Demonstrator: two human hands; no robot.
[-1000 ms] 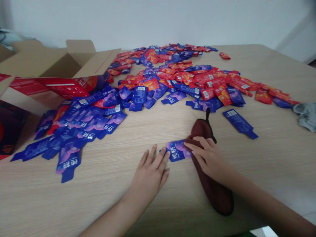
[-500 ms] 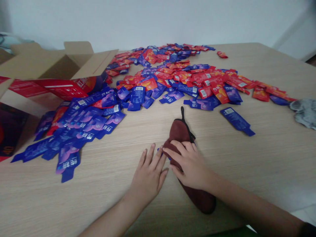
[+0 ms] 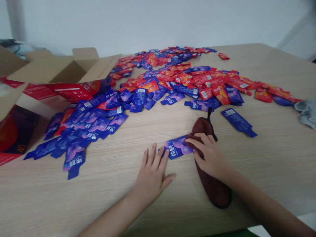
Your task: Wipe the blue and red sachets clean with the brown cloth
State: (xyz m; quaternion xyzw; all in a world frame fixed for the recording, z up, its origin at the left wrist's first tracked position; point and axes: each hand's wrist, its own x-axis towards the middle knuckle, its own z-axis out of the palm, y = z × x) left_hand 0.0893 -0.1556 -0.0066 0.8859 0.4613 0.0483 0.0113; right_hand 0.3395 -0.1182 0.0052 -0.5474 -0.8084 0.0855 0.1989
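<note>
My left hand (image 3: 151, 172) lies flat with fingers stretched out, its fingertips on the narrow end of a blue and purple sachet (image 3: 176, 148). The sachet lies flat on the table. My right hand (image 3: 211, 156) has its fingers bent around a dark maroon cloth (image 3: 216, 189) with black edging and a black loop at its far end. A fold of that cloth covers the sachet's right end. Another blue sachet (image 3: 238, 121) lies alone, beyond my right hand.
A pile of red and blue sachets (image 3: 197, 80) stretches across the back of the table (image 3: 111, 197). More blue sachets (image 3: 86, 123) overlap at left, beside open cardboard boxes (image 3: 59, 67). A grey cloth (image 3: 308, 113) lies at the right edge.
My right hand has moved right with the maroon cloth, uncovering most of the sachet. My left hand has stayed at the sachet's narrow end. The view has shifted slightly.
</note>
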